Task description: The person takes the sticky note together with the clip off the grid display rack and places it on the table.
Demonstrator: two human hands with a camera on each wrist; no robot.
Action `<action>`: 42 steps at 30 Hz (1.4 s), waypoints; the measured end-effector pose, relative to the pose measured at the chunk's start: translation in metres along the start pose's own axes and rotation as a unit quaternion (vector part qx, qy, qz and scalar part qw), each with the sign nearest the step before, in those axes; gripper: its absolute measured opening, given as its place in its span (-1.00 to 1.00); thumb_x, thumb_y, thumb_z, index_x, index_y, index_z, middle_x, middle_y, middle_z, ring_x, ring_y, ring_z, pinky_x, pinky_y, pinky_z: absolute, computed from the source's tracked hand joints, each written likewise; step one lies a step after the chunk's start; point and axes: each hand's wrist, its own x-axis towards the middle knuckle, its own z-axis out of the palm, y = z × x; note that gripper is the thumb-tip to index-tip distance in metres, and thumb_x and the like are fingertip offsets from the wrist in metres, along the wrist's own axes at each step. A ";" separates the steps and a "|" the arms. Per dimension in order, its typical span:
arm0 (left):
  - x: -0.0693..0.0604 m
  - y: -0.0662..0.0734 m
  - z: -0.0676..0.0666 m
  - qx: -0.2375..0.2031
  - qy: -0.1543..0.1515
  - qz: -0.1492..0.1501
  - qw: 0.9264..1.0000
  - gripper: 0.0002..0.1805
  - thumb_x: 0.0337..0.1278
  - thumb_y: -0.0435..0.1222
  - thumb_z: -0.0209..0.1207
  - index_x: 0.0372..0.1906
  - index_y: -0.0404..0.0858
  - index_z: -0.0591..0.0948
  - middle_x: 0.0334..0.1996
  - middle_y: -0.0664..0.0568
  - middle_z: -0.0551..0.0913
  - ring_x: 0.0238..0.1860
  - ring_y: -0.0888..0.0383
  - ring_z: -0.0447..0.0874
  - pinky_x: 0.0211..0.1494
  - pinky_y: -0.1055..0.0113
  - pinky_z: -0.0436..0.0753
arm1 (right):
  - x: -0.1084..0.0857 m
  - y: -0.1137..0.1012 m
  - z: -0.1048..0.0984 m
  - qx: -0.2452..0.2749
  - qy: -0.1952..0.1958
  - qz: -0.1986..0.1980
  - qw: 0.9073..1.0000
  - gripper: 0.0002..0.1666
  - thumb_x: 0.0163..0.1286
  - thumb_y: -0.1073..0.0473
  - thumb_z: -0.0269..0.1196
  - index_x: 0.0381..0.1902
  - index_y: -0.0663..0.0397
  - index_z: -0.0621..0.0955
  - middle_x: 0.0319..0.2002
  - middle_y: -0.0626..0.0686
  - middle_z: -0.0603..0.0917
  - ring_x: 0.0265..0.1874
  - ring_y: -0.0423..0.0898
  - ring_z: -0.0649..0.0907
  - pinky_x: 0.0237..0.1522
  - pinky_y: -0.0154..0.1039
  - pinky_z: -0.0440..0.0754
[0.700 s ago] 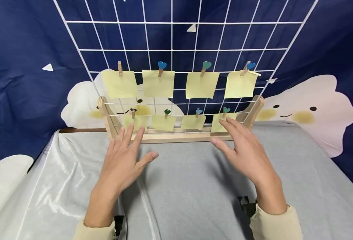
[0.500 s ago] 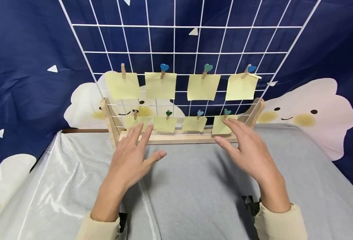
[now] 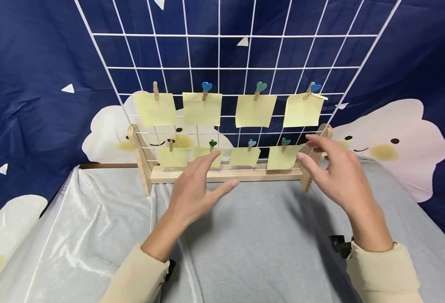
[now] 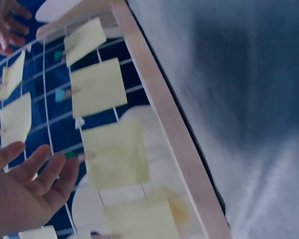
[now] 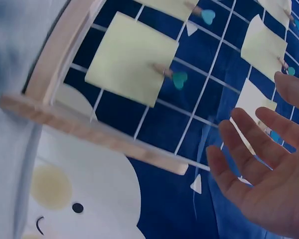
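- Eight yellow notes [image 3: 202, 111] hang in two rows of four on a white wire grid [image 3: 233, 67], each pinned by a small clip [image 3: 206, 87]
- Lower row runs sideways before both hands; the right hand [image 3: 341, 172], grasping nothing, fingers loosely bent, is just beside the right-end note [image 3: 281, 159], contact unclear to me
- Left hand [image 3: 194, 189], also holding nothing, thumb out, partly hides the second note [image 3: 201, 152] from the left
- Wooden stand [image 3: 245, 175] on grey cloth [image 3: 252, 235], navy cloud-print backdrop [image 3: 29, 71] behind

Navy backdrop [image 3: 25, 54] (smiling clouds [image 3: 415, 134]) behind grey-draped table [image 3: 252, 235].
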 end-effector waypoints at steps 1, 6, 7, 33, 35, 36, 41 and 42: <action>0.003 0.001 0.002 -0.006 0.005 0.009 1.000 -0.17 0.15 0.19 0.33 0.45 -0.09 0.43 0.33 0.00 0.53 0.32 -0.02 0.48 0.26 -0.06 0.52 | 0.002 0.001 -0.002 -0.003 0.005 -0.002 1.000 -0.46 0.42 0.14 0.34 0.28 0.24 0.55 -0.02 0.29 0.70 -0.08 0.23 0.65 -0.12 0.11 0.50; 0.017 0.007 0.010 -0.061 0.017 0.025 0.998 -0.25 0.16 0.10 0.37 0.38 -0.14 0.47 0.18 -0.03 0.63 0.13 0.01 0.60 0.08 0.02 0.59 | 0.010 0.008 -0.008 0.004 0.033 -0.006 0.999 -0.51 0.38 0.19 0.37 0.23 0.23 0.59 -0.10 0.25 0.73 -0.12 0.15 0.69 -0.12 -0.25 0.52; 0.020 0.009 0.012 -0.079 0.016 0.021 0.997 -0.26 0.16 0.09 0.37 0.37 -0.15 0.48 0.14 -0.04 0.65 0.10 0.02 0.61 0.05 0.03 0.60 | 0.012 0.009 -0.009 0.007 0.041 -0.008 0.999 -0.52 0.37 0.21 0.38 0.21 0.23 0.60 -0.11 0.24 0.73 -0.13 0.12 0.69 -0.13 -0.36 0.50; 0.091 0.076 0.065 -0.413 -0.022 -0.139 0.900 -0.55 0.24 -0.24 0.38 0.22 -0.20 0.65 -0.14 0.15 0.79 -0.28 0.22 0.74 -0.33 0.18 0.76 | 0.080 0.015 -0.039 0.152 0.130 0.016 0.980 -0.71 0.26 0.34 0.41 -0.04 0.23 0.72 -0.48 -0.39 0.63 -0.52 -0.43 0.61 -0.33 -0.54 0.51; 0.095 0.081 0.069 -0.437 -0.016 -0.150 0.887 -0.56 0.24 -0.25 0.38 0.21 -0.21 0.65 -0.15 0.17 0.79 -0.27 0.24 0.73 -0.35 0.21 0.76 | 0.084 0.015 -0.041 0.162 0.121 0.017 0.979 -0.71 0.27 0.33 0.40 -0.03 0.22 0.72 -0.50 -0.39 0.64 -0.54 -0.44 0.63 -0.40 -0.55 0.50; 0.096 0.083 0.070 -0.447 -0.012 -0.158 0.880 -0.57 0.24 -0.26 0.38 0.20 -0.21 0.65 -0.16 0.18 0.79 -0.23 0.28 0.73 -0.37 0.24 0.75 | 0.086 0.014 -0.041 0.168 0.116 0.018 0.979 -0.70 0.28 0.33 0.40 -0.02 0.23 0.72 -0.51 -0.39 0.65 -0.55 -0.44 0.64 -0.44 -0.55 0.50; 0.105 0.091 0.078 -0.491 0.004 -0.193 0.850 -0.59 0.21 -0.30 0.39 0.15 -0.26 0.66 -0.20 0.18 0.79 -0.13 0.03 0.78 -0.44 0.30 0.73 | 0.092 0.010 -0.038 0.177 0.094 0.014 0.980 -0.65 0.31 0.34 0.38 0.05 0.31 0.69 -0.54 -0.42 0.65 -0.59 -0.42 0.65 -0.50 -0.57 0.49; 0.107 0.092 0.079 -0.497 0.007 -0.196 0.845 -0.61 0.21 -0.31 0.39 0.14 -0.26 0.67 -0.21 0.17 0.79 -0.12 -0.04 0.78 -0.45 0.31 0.73 | 0.093 0.009 -0.039 0.176 0.092 0.014 0.980 -0.64 0.31 0.33 0.38 0.06 0.32 0.69 -0.54 -0.43 0.65 -0.60 -0.42 0.65 -0.49 -0.58 0.50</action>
